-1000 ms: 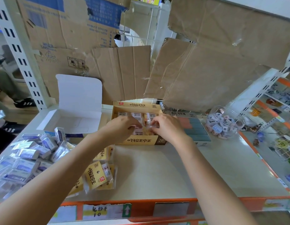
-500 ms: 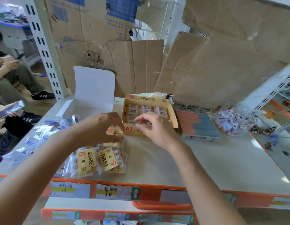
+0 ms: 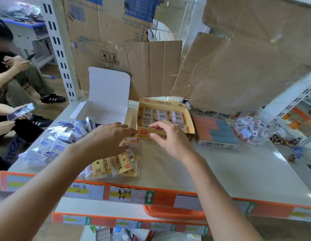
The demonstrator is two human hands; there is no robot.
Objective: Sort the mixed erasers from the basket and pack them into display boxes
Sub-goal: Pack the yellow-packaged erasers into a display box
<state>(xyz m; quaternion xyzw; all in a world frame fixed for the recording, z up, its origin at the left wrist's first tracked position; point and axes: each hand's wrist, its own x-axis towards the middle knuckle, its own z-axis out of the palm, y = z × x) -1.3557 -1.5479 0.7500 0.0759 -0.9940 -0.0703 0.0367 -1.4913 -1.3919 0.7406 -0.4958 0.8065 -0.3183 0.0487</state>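
Left hand (image 3: 111, 136) grip pinching yellow eraser (image 3: 132, 140) just in front of yellow box (image 3: 161, 102), likely next to go in. Right hand (image 3: 170, 140) grip loose and empty at box front, probably to steady it. Spare yellow erasers (image 3: 116, 165) piled close on counter (image 3: 220, 171). Blue erasers (image 3: 60, 136) lie apart, left.

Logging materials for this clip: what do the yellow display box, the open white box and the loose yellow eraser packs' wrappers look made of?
Yellow display box: printed paperboard, matte, with thin folded walls. White box: plain white card, matte, its lid creased upright. Eraser pack wrappers: probably clear plastic film, glossy, with glints and crinkled sealed edges.
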